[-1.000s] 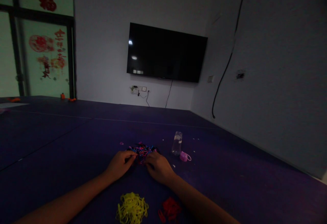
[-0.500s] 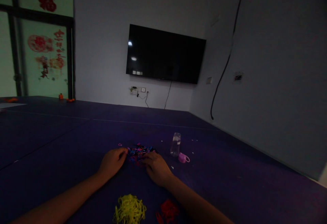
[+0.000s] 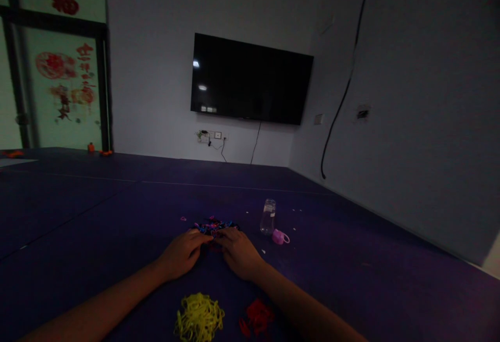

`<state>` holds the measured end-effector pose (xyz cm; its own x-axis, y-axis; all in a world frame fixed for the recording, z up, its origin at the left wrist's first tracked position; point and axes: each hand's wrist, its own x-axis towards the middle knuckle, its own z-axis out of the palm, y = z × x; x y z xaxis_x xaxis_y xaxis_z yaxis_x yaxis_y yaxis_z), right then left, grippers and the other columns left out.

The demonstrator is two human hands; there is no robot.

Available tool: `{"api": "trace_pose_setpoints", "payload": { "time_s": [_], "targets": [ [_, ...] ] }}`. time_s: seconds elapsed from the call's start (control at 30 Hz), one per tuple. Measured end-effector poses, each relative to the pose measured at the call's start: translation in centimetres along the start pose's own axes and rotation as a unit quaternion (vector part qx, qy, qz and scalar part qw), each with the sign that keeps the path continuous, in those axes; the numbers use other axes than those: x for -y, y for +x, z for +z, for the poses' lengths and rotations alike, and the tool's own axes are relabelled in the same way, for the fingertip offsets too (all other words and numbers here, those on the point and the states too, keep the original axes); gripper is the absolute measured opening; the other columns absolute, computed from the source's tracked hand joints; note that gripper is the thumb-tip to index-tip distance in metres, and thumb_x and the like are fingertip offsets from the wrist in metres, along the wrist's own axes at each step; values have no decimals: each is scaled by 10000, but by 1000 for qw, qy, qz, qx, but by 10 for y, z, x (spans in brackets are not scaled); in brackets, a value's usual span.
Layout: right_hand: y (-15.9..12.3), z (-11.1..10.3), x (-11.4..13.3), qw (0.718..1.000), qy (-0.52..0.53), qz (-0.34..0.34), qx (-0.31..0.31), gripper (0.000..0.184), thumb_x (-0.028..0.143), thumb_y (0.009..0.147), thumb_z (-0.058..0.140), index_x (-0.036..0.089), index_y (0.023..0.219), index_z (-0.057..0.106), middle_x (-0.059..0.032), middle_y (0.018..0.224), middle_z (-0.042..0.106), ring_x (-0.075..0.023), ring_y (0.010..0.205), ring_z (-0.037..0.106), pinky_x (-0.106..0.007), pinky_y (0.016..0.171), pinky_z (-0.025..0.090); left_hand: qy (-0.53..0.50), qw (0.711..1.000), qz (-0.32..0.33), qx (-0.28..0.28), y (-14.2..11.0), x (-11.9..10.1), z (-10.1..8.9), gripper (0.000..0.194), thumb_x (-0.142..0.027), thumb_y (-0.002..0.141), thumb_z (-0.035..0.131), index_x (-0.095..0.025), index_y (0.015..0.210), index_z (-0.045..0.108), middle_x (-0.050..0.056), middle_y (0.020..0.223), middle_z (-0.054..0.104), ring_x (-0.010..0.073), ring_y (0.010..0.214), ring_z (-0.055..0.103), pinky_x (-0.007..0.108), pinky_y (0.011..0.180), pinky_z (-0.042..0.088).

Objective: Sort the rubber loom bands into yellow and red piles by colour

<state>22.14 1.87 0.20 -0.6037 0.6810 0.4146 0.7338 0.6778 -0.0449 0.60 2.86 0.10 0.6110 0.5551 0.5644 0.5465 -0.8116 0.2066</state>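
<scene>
A loose pile of small rubber bands (image 3: 216,225), in mixed dark, blue and pink colours, lies on the purple surface in front of me. My left hand (image 3: 183,254) reaches into its near edge, index finger stretched out and thumb a little apart. Against the right side of the pile rests my right hand (image 3: 240,254), its fingers extended over the bands. The fingertips of both hands come close together there and partly cover the pile. Nearer to me sit a heap of yellow rubber bands (image 3: 200,317) and a smaller heap of red ones (image 3: 258,317).
Right of the pile stands a clear bottle (image 3: 267,218), with its pink cap (image 3: 278,237) beside it. Small white scraps (image 3: 263,251) are scattered nearby. One pink band (image 3: 183,218) lies apart on the left. A television (image 3: 252,79) hangs on the far wall.
My left hand has moved right and slightly toward me, its fingertips now beside those of the right hand. The right hand has barely moved. The view has shifted slightly.
</scene>
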Motion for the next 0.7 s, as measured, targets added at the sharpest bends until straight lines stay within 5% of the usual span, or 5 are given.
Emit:
{"api": "trace_pose_setpoints", "payload": {
  "time_s": [0.7],
  "targets": [
    [-1,1,-1,999,2,53,-5,322,109,789,471,207,1072,590,-67,1241,529,-226,1219,388,-392,993,326,2,999,-28,20,1,4,1,549,25,749,382,-230,1213,525,46,931,618,191,880,558,330,813,434]
  ]
}}
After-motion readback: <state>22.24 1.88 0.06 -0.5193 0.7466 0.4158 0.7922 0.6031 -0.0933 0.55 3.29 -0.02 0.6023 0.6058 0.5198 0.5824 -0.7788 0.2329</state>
